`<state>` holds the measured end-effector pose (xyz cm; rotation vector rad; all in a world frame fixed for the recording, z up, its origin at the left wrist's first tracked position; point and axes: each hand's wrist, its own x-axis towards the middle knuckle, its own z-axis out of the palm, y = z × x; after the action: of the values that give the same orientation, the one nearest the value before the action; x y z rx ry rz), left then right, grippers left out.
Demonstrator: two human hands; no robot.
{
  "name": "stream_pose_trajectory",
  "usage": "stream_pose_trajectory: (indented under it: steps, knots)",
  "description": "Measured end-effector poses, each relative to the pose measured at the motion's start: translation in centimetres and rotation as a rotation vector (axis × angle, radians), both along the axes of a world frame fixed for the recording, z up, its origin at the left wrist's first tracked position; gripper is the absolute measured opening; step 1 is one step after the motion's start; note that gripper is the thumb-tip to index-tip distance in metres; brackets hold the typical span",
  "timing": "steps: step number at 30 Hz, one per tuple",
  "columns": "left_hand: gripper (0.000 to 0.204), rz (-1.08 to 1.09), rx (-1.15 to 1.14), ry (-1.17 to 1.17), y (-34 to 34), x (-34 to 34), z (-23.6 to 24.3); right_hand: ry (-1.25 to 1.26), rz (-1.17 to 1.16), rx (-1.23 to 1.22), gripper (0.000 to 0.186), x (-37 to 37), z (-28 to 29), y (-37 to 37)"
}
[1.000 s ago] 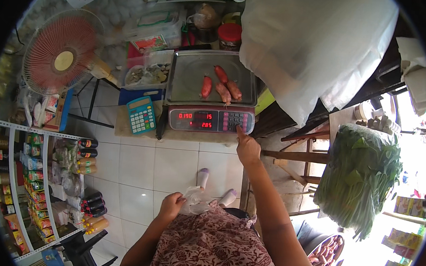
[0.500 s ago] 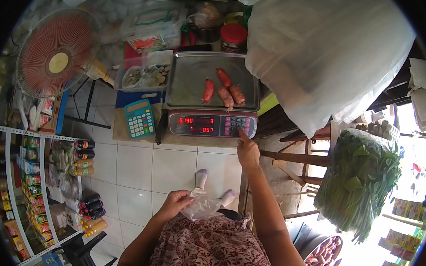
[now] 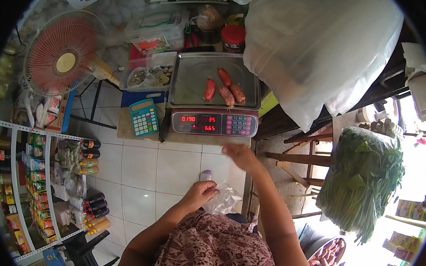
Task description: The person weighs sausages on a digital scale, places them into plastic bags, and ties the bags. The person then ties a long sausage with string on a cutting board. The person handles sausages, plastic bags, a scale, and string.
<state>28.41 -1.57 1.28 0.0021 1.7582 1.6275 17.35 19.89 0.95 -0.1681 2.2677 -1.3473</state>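
Several short reddish sausages [image 3: 209, 90] lie on the steel pan [image 3: 189, 89] of a digital weighing scale [image 3: 197, 122]. Its red display is lit. Low in front of my body, my left hand [image 3: 199, 195] is closed on a clear plastic bag [image 3: 224, 198], which hangs crumpled to the right of the fingers. My right hand [image 3: 241, 157] is in the air just below the scale's keypad [image 3: 238, 125], apart from it. Motion smears its fingers, so their closure is unclear; nothing shows in it.
Left of the scale are a blue calculator [image 3: 144, 117] and a tub of coins [image 3: 150, 76]. A fan [image 3: 66, 62] and shelves of packets [image 3: 41, 190] stand farther left. A large white plastic bag [image 3: 318, 46] bulges at the right, above bagged leafy greens [image 3: 360, 180].
My right hand has drawn back from the keypad, toward me and left. The display's lower and right figures have changed. My left hand and the plastic bag have shifted slightly right and up in view.
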Motion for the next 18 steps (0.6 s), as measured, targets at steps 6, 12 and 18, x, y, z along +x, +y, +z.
stream_pose_trajectory:
  steps: [6,12,18]
  knots:
    - [0.014,0.012,0.091,-0.070,1.1,-0.7,0.1,-0.311,-0.019,-0.311,0.017,8.3,3.2,2.2]
    - [0.019,-0.200,0.064,-0.174,2.8,-0.3,-0.5,-0.085,-0.481,-0.299,0.009,11.7,3.0,8.5]
    - [0.018,0.027,0.387,-0.257,6.0,-0.8,0.0,0.063,-0.610,-0.083,0.010,13.7,3.1,14.1]
